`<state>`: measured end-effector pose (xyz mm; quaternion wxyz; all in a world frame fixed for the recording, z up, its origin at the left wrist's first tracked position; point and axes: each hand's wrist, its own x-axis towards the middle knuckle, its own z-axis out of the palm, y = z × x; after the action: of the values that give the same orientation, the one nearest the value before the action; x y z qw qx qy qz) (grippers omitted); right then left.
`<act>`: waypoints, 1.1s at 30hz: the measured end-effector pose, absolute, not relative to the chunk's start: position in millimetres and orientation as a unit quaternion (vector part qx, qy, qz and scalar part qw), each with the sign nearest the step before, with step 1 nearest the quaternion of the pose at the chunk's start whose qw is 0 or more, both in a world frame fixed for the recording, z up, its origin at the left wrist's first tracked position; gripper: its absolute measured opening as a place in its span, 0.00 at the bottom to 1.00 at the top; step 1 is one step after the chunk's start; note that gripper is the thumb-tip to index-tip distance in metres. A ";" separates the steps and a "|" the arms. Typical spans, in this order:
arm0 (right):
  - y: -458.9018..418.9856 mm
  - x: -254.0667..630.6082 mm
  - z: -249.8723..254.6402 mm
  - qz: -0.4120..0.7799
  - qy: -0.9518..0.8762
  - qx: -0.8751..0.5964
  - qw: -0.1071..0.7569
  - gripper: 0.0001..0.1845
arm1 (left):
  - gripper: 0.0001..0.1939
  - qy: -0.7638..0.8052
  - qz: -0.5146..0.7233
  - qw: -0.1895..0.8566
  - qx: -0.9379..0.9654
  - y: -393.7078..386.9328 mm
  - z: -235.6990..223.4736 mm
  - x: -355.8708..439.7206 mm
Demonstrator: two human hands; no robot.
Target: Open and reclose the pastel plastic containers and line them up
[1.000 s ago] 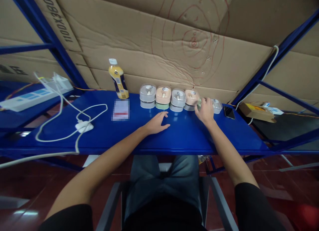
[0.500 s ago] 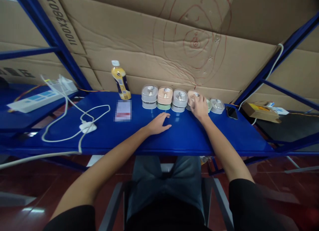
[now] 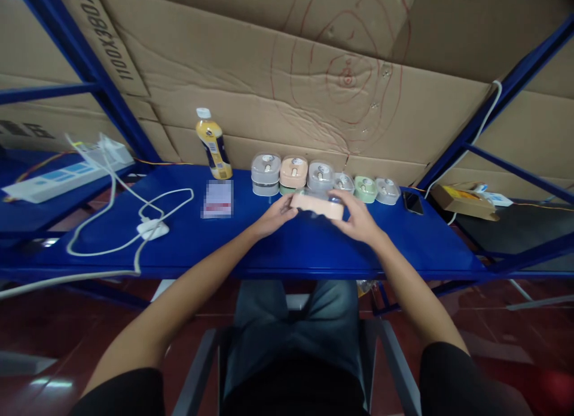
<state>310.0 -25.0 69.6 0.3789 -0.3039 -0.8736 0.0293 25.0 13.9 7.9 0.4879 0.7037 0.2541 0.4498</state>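
Observation:
A peach-coloured plastic box point(image 3: 319, 207) with a clear lid is held above the blue table, its near side facing me. My left hand point(image 3: 274, 216) grips its left end. At the right end, my right hand point(image 3: 356, 216) is closed round the box. Behind it stands a row of similar lidded boxes: a stacked grey pair point(image 3: 266, 174) on the left, a peach box point(image 3: 293, 172) atop a green one, and another grey box point(image 3: 320, 176). Farther right are a single grey box point(image 3: 343, 182), a green box point(image 3: 365, 189) and a light grey box point(image 3: 387, 190).
A yellow drink bottle point(image 3: 214, 147) stands left of the row, behind a blurred card point(image 3: 217, 199). White cables with a charger point(image 3: 152, 229) lie on the left. A phone point(image 3: 413, 202) and an open cardboard box point(image 3: 464, 202) are on the right. Cardboard walls the back.
My right hand has lifted the peach box off the row and brought it nearer to me, leftward. My left hand, empty before, now holds its other end.

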 end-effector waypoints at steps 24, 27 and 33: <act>8.9 294.9 42.1 0.193 -0.822 -0.374 0.384 0.34 | 0.52 0.376 0.308 0.217 0.846 9.4 5.8 20.2; 15.3 321.9 40.3 0.213 -0.776 -0.420 0.420 0.33 | 0.33 0.349 0.290 0.182 0.873 6.2 7.6 20.7; 20.0 332.4 36.3 0.217 -0.742 -0.460 0.437 0.34 | 0.22 0.324 0.311 0.197 0.872 7.1 9.4 19.5</act>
<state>332.4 20.0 36.3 0.4370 -0.4604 -0.7417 0.2165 19.5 7.1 9.4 0.1969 0.8717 0.3238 0.3108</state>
